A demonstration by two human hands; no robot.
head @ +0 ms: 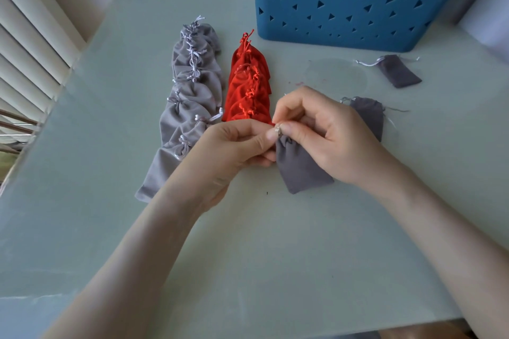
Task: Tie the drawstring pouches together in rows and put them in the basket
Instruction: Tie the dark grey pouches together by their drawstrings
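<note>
Head view: over the table [275,242], the left hand [234,143] and right hand [327,135] both pinch the drawstring [277,129] at the neck of a dark grey pouch [300,168]. Its body trails from that grip toward the person, slanting right. The next loose pouch [370,115] lies just beyond the right hand, which is nearer to it.

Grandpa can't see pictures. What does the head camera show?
A left hand and a right hand pinch the top of a dark grey pouch at a table. Left of it lie a light grey row and a red row of tied pouches; a blue basket stands behind.
</note>
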